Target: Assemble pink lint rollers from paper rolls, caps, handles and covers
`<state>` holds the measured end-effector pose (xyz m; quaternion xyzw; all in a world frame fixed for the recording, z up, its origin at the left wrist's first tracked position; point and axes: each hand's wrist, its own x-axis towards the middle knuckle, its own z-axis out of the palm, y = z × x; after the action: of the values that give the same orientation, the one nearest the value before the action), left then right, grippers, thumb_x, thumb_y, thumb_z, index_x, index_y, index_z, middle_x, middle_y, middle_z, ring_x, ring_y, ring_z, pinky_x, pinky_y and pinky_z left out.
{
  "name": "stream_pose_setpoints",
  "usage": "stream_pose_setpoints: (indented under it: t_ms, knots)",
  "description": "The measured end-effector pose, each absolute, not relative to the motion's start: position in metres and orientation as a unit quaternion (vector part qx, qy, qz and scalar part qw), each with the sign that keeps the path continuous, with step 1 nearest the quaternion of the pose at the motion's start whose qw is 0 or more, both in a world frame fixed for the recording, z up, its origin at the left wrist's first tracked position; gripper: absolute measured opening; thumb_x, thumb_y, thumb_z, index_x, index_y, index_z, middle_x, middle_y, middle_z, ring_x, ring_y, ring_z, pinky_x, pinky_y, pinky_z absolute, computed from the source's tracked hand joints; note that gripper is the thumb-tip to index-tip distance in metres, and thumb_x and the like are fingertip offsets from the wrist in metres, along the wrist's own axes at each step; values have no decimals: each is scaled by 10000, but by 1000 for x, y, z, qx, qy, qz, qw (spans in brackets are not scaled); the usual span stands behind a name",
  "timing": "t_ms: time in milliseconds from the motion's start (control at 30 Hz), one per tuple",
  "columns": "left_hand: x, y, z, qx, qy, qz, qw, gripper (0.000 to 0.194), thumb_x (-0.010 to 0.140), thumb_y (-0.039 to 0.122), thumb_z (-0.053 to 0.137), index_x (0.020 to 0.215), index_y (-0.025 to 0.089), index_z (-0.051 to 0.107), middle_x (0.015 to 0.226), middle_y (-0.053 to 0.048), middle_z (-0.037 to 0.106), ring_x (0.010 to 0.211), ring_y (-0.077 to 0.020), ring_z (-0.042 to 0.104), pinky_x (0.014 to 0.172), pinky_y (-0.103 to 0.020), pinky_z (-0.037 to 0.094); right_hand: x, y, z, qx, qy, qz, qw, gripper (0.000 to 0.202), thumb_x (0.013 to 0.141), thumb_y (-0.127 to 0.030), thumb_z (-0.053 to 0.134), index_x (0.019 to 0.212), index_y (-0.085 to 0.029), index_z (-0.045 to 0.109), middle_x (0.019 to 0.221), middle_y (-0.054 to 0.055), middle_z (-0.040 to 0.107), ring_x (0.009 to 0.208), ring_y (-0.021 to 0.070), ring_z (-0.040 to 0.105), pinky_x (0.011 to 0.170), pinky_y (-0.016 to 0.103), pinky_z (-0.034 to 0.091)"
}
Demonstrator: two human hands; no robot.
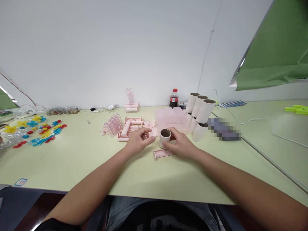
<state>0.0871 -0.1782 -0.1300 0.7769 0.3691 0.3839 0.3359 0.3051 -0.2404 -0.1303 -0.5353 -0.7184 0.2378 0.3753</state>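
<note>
My right hand [181,145] grips a small white paper roll [165,136] with a brown cardboard core, standing upright on the table. My left hand [139,140] rests just left of it, its fingertips pinching a small pink round cap [152,134]. A pink lint-roller frame piece [163,154] lies flat on the table right below the roll, under my right fingers. Both forearms reach in from the near table edge.
Pink roller parts and discs [134,125], clear pink tubes [112,125], translucent pink trays [171,117], stacked white rolls [199,112], a cola bottle [173,98]. Colourful plastic pieces [39,130] lie far left. Cables [262,128] cross the pale green table [72,160] at right.
</note>
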Motion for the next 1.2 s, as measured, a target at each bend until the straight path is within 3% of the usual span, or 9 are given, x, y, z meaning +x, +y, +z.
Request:
stream_pose_setpoints:
  t_ms: [267, 533, 1200]
  knots:
    - [90, -188, -130, 808, 235, 474, 260, 267, 778, 335, 723, 985, 183, 652, 835, -20, 605, 620, -89, 503, 560, -227, 432, 307, -238, -134, -473, -773, 136, 400, 403, 832, -337, 667, 1212, -216, 606, 1111, 74, 674, 983, 238, 624, 866, 380, 486]
    - [89, -186, -131, 817, 224, 474, 242, 268, 791, 327, 720, 1007, 184, 649, 837, -23, 615, 624, -94, 515, 568, -238, 450, 309, -237, -139, -439, -804, 43, 398, 446, 850, -293, 657, 1290, -249, 598, 1047, 87, 636, 999, 257, 592, 853, 398, 511]
    - [90, -186, -132, 819, 225, 468, 247, 303, 792, 354, 717, 1037, 185, 661, 809, -18, 608, 607, -95, 506, 567, -247, 439, 308, -240, -137, -436, -807, 29, 398, 479, 859, -294, 637, 1334, -294, 579, 989, 74, 587, 939, 243, 576, 803, 391, 517]
